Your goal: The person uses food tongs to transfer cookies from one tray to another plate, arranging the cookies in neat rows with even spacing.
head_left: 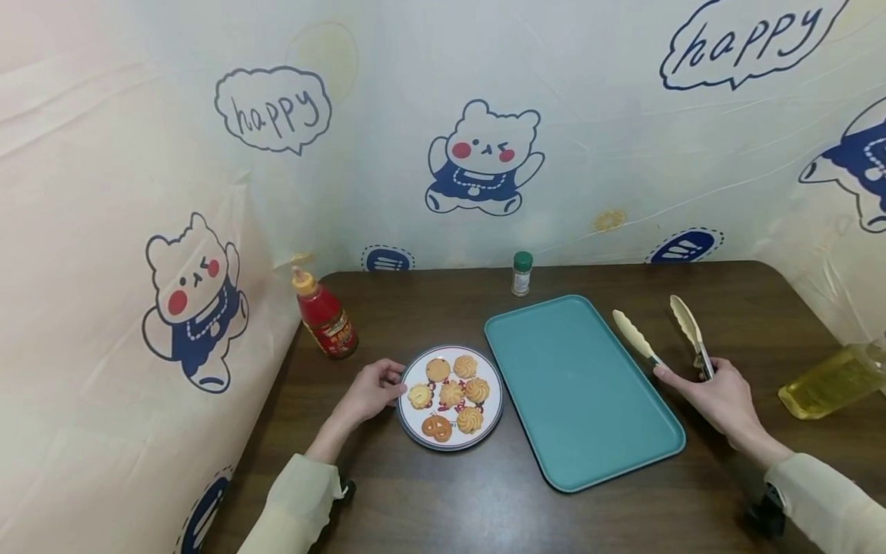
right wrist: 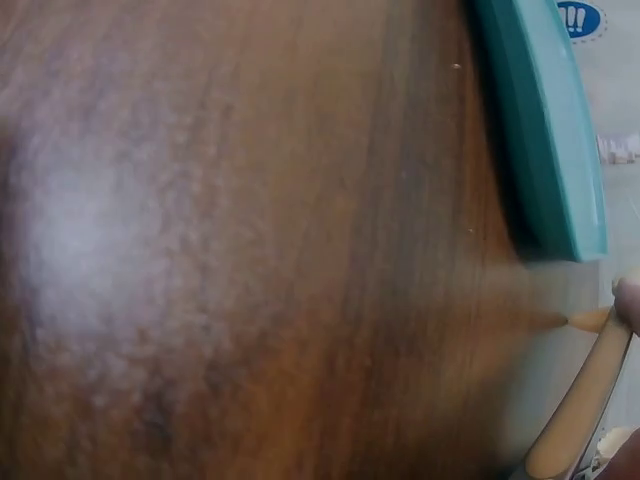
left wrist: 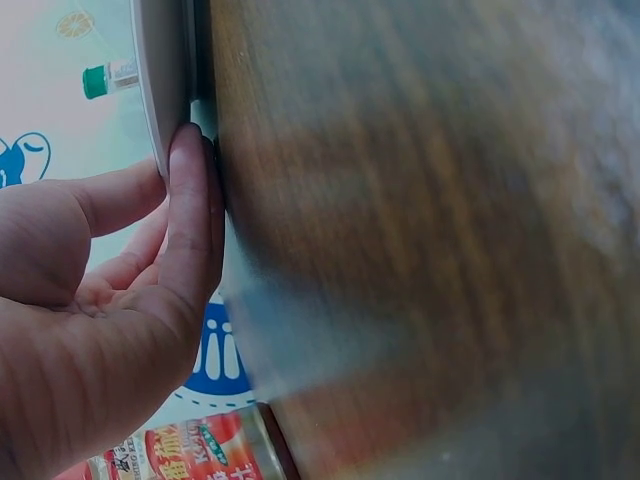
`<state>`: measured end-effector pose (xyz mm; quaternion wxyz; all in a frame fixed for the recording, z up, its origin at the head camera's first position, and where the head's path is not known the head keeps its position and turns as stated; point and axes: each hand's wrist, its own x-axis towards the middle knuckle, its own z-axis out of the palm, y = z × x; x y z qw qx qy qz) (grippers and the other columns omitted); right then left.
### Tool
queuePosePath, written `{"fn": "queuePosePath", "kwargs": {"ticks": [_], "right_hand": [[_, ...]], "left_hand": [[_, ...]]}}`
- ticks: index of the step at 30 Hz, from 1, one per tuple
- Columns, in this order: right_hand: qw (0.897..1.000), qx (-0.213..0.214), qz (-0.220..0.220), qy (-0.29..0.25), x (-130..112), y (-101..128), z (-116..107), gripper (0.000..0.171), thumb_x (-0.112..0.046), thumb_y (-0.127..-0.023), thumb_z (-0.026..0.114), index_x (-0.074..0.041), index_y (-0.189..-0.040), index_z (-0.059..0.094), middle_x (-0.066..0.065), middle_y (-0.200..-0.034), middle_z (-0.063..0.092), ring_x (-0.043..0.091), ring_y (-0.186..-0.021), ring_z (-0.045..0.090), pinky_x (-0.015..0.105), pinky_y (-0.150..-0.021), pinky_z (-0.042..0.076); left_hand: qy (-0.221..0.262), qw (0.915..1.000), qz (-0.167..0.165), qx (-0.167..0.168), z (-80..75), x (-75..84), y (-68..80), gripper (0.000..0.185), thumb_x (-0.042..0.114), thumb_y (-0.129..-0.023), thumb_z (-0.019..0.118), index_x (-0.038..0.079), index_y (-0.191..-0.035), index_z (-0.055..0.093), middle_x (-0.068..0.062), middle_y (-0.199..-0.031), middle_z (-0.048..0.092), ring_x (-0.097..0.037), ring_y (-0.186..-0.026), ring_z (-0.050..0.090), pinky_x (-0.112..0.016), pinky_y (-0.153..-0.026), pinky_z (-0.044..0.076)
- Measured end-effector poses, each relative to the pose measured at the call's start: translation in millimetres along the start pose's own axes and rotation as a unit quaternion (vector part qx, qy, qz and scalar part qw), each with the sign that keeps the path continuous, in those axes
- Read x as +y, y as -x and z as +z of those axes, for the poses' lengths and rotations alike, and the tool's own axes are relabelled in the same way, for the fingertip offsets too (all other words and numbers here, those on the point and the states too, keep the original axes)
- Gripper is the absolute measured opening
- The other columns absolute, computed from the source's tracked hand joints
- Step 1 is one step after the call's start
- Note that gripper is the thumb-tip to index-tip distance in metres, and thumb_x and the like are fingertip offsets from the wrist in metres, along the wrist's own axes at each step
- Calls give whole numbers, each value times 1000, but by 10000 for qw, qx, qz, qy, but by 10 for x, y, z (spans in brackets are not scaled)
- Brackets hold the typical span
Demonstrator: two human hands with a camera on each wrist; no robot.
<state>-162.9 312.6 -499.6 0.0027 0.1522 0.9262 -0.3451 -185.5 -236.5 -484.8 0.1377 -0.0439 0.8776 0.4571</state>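
Note:
A round white plate (head_left: pixel 490 419) with a dark rim carries several cookies (head_left: pixel 451 394), one of them pretzel-shaped. My left hand (head_left: pixel 370 392) pinches its left edge. In the left wrist view, the thumb lies on the upper side of the plate (left wrist: pixel 155 90) and fingers (left wrist: pixel 190 215) are beneath it. Whether the plate is off the table cannot be told. My right hand (head_left: pixel 720 400) holds a pair of tongs (head_left: pixel 687 323) with cream tips spread apart, pointing away from me. The tongs (right wrist: pixel 580 405) and a bit of that hand show at the right wrist view's lower right edge.
Between the hands lies a teal tray (head_left: pixel 588 400), right of the plate. A red sauce bottle (head_left: pixel 331 327) with a yellow cap stands back left. A green-capped shaker (head_left: pixel 522 275) stands at the rear edge. An oil bottle (head_left: pixel 831 382) is at far right on the brown table (head_left: pixel 477 500).

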Motion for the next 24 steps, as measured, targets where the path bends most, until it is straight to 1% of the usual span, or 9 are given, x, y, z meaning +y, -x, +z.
{"fn": "queuePosePath", "kwargs": {"ticks": [3,5,11,14,16,18,20,22,24], "right_hand": [[9998,179,-99,-49,3,9,35,91,-63,-82,71,15,-122,46,24,-98,52,36,-86,50,35,-60,41],[9994,301,-178,-57,1,14,60,83,-62,-82,72,12,-114,50,22,-95,52,35,-84,50,35,-60,40],[9969,648,-411,-142,-10,27,114,66,-56,-82,75,6,-93,56,24,-92,56,36,-82,52,38,-60,39],[9963,693,-489,-159,-11,27,126,63,-55,-82,75,4,-87,56,26,-92,56,36,-83,51,38,-61,39],[9968,637,-471,-135,-16,32,127,66,-56,-83,75,6,-89,55,28,-95,55,38,-85,49,42,-63,39],[9974,570,-438,-48,-25,37,119,74,-59,-83,73,11,-99,54,32,-102,51,42,-92,47,48,-69,41],[9974,543,-466,69,-38,39,98,84,-60,-83,72,16,-110,50,36,-109,46,48,-100,42,56,-75,39],[9966,576,-544,222,-58,31,66,95,-61,-84,69,20,-125,43,41,-116,41,54,-108,36,63,-80,36],[9949,636,-690,356,-93,7,23,100,-61,-86,67,23,-133,36,45,-122,36,59,-114,30,66,-85,33]], "left_hand": [[-8,10000,2,3,-3,-2,-6,32,4,-92,70,1,-123,61,-12,-101,61,-21,-82,61,-34,-71,60],[-17,10000,-5,2,-4,-5,-8,32,4,-92,70,1,-123,61,-12,-101,61,-21,-82,61,-34,-71,60],[-27,10000,0,-19,-16,-2,-1,31,5,-93,70,2,-123,62,-12,-101,61,-22,-82,61,-33,-71,60],[-26,10000,18,-63,-33,-6,0,31,5,-93,69,1,-122,61,-12,-101,61,-22,-82,61,-33,-71,60],[-37,10000,9,-92,-53,-12,0,31,6,-93,70,1,-122,61,-12,-101,62,-22,-82,62,-34,-71,60],[-152,9999,74,-33,-80,-12,-4,30,7,-94,69,1,-122,61,-12,-101,63,-22,-82,63,-33,-70,60],[-348,9992,173,122,-118,13,-9,30,10,-95,69,1,-123,61,-12,-102,64,-22,-82,64,-35,-71,60],[-605,9970,324,351,-165,57,-18,31,15,-96,67,3,-124,61,-12,-105,65,-23,-88,64,-38,-76,59],[-844,9934,517,586,-210,118,-38,32,19,-98,65,5,-126,60,-12,-110,65,-25,-95,63,-42,-82,57]]}}
